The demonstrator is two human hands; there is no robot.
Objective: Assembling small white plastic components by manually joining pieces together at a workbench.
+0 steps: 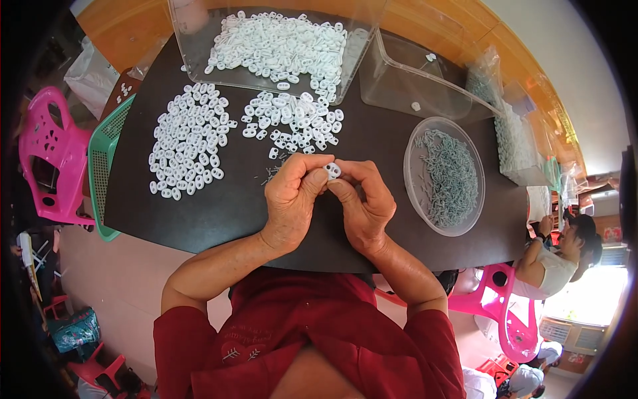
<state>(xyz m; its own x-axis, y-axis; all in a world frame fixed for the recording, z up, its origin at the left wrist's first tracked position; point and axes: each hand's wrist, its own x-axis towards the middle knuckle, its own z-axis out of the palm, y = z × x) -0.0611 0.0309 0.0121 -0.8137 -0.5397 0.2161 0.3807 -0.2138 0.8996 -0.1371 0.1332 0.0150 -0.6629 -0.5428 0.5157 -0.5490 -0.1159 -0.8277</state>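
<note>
Over the middle of the dark table, my left hand (292, 199) and my right hand (364, 203) meet at the fingertips. Between their thumbs and forefingers they pinch a small white oval plastic piece with two holes (331, 171). Whether a pin sits in it is too small to tell. Just beyond my hands lies a loose heap of similar white pieces (292, 120). Some thin grey screw-like pins (271, 171) lie beside my left hand, partly hidden by it. To the left, another spread of white oval pieces (189, 143) covers the table.
A clear plastic bin (193, 50) holding many white pieces stands at the back. Right of it is another clear box (425, 90). A round clear tub (409, 189) of grey pins sits at right. A green basket (100, 179) and pink chair (50, 153) stand left; a person (551, 266) sits right.
</note>
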